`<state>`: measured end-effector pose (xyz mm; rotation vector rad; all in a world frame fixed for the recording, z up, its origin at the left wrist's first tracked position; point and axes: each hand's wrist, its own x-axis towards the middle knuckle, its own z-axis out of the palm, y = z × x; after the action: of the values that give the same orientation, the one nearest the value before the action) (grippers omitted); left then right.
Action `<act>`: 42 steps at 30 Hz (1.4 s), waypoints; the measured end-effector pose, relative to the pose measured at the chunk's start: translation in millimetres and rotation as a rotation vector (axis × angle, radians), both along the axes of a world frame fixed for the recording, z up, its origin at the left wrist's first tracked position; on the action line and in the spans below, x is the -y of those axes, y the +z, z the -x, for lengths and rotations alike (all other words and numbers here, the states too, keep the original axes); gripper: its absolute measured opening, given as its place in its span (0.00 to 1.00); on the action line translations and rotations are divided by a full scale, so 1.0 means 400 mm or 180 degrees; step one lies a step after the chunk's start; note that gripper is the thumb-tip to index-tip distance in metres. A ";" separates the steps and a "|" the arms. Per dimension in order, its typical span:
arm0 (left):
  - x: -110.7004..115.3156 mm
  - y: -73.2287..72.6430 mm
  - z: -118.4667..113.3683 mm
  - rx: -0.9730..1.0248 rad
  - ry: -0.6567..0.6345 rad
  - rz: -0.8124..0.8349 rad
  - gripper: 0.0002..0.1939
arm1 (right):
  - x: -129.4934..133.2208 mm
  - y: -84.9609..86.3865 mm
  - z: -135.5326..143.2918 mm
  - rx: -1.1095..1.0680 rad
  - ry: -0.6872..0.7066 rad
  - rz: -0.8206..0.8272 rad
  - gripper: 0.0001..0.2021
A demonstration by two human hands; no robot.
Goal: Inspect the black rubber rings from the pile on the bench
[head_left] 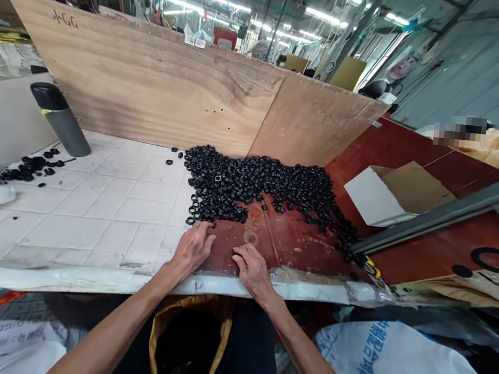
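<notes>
Many small black plastic rings lie heaped across the back of the work surface, trailing toward the right. My left hand rests at the near edge of the heap, fingers bent downward and the thumb apart; its fingertips are close to a few rings. To its right, my right hand is low over the bare red-brown board, its fingers curled in toward the thumb. What lies under those fingers, if anything, is hidden. A yellow-rimmed bag hangs open below the table edge, dark inside with a few rings faintly visible.
Wooden panels wall off the back. A grey bottle and a smaller group of black pieces stand at left. On the right are a cardboard box, a slanting metal bar and a white sack. White padding covers the front edge.
</notes>
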<state>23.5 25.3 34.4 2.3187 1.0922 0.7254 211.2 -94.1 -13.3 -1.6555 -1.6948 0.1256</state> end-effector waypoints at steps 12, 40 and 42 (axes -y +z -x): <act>-0.044 -0.064 -0.021 -0.0274 -0.0252 -0.0428 0.05 | -0.062 0.010 0.041 -0.2156 -0.0171 0.0342 0.11; -0.028 -0.063 0.030 0.1557 -0.0807 0.0477 0.10 | -0.125 0.056 0.106 -0.2040 0.0133 -0.0360 0.06; -0.028 -0.063 0.028 0.1630 -0.0865 0.0367 0.10 | -0.125 0.060 0.106 -0.2025 0.0172 -0.0423 0.05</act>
<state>12.4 36.6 9.1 1.9693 0.5621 1.0376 168.6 -43.9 10.7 -1.2857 -1.2282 0.4984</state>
